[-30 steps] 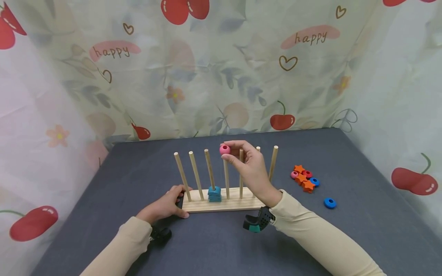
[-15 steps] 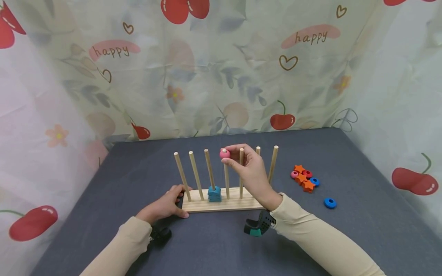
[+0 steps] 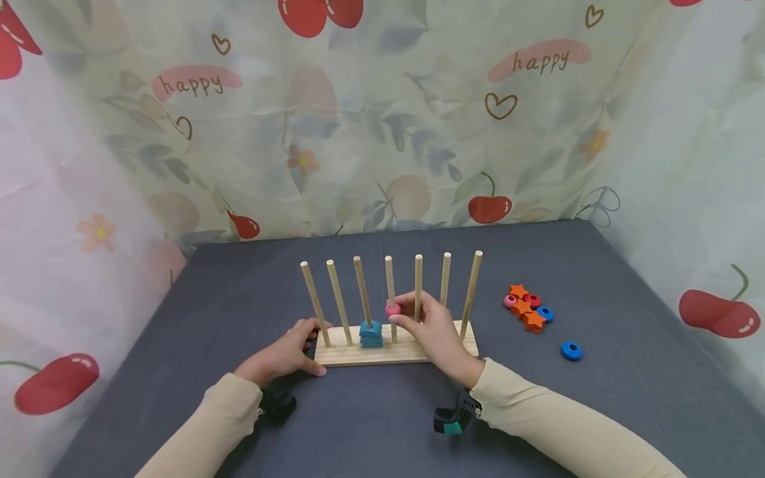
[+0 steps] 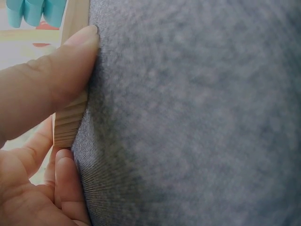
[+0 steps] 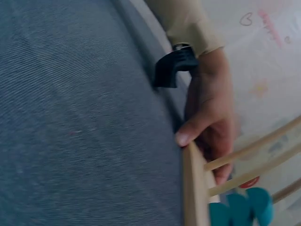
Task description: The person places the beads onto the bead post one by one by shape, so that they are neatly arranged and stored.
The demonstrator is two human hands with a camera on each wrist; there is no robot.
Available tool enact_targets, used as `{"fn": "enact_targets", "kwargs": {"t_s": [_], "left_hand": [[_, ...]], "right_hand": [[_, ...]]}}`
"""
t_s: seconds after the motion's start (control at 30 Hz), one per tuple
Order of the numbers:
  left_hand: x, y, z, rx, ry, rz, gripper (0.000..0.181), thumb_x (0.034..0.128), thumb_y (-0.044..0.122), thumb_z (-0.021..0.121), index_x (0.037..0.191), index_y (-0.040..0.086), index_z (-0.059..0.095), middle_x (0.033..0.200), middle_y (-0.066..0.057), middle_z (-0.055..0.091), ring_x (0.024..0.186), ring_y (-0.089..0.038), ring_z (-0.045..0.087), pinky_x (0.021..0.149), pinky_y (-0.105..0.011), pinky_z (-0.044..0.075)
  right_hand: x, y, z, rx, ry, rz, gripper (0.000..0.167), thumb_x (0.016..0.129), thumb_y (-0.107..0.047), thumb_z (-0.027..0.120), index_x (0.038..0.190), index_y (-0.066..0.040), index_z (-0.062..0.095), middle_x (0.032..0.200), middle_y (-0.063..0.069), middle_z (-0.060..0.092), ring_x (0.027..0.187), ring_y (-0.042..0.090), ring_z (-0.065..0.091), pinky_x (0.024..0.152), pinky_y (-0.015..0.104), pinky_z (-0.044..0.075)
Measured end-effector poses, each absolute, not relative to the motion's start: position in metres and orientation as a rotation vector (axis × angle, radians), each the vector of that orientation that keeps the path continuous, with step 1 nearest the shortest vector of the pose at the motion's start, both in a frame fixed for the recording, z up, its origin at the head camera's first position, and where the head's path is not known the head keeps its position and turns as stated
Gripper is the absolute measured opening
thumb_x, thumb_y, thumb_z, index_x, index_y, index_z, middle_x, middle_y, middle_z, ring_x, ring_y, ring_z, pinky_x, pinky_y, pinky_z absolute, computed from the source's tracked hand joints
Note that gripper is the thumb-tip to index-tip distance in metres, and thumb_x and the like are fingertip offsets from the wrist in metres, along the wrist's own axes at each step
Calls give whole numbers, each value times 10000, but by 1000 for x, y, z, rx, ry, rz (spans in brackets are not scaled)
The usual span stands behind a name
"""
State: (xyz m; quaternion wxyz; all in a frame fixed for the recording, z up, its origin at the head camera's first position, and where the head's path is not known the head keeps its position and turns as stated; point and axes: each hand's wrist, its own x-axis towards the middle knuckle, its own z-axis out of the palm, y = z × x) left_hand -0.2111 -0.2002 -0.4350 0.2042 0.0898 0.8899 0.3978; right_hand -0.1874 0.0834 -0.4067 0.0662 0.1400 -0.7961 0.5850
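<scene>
A wooden base (image 3: 382, 356) with several upright pegs lies on the dark table. My left hand (image 3: 285, 352) grips its left end; in the left wrist view the thumb lies on the front edge of the base (image 4: 70, 123) and fingers are behind. Teal pieces (image 3: 371, 335) are stacked on the third peg from the left. With thumb and fingers, my right hand (image 3: 435, 332) pinches a pink bead (image 3: 392, 309) that is threaded on the fourth peg, partway down, above the base. The right wrist view shows the left hand (image 5: 214, 113) at the base's end and the teal pieces (image 5: 240, 207).
Right of the base lies a group of orange stars (image 3: 522, 308), a red bead (image 3: 532, 301), a pink bead (image 3: 510, 301) and a blue ring (image 3: 544, 313). Another blue ring (image 3: 572, 351) sits nearer. A patterned curtain (image 3: 370, 133) stands behind the table.
My right hand has lowered the pink bead from above the fourth peg's tip to low on that peg. My left hand has stayed on the base.
</scene>
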Motion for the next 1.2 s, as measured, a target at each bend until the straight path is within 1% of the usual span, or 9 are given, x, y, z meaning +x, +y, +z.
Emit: {"fn": "enact_targets", "kwargs": {"t_s": [0.1,0.23,0.4,0.7,0.93,1.2], "left_hand": [[-211,-199,-434,254,2485,1111,758,693,104,868,1342,124,476,1321,-163,389,1231,-334,368,1048,-557,310],[-211,-199,-434,252,2487,1108,757,693,102,868,1341,125,477,1321,-159,390,1235,-330,367,1049,-556,310],[-213,-199,-435,258,2481,1106,757,699,114,866,1346,133,473,1326,-152,386,1240,-327,358,1054,-555,303],[-213,-198,-435,247,2503,1081,761,695,122,870,1345,138,477,1328,-152,391,1244,-332,360,1053,-562,307],[-212,-198,-435,248,2498,1079,754,700,119,866,1344,134,473,1333,-154,388,1249,-337,357,1054,-566,305],[-210,-199,-433,255,2499,1081,762,694,103,867,1345,121,472,1328,-163,386,1236,-335,360,1048,-560,308]], "right_hand": [[-189,82,-420,389,-2429,1768,256,851,-111,723,1089,-57,645,1015,55,696,944,167,644,827,307,494],[-191,80,-437,343,-2478,1823,243,841,-47,723,1062,-23,626,1014,89,696,952,198,650,827,323,519],[-192,79,-449,273,-2532,1814,249,822,-16,735,1038,-24,612,1017,88,698,957,208,652,837,352,527],[-192,76,-447,215,-2538,1811,293,792,18,754,1039,-20,601,1004,97,673,961,216,636,880,401,512],[-191,75,-449,217,-2524,1840,299,782,55,747,1038,-9,605,1006,121,681,972,239,642,887,419,510],[-191,75,-451,224,-2518,1848,321,767,78,748,1038,-17,607,1024,115,680,1007,266,639,923,451,492]]}}
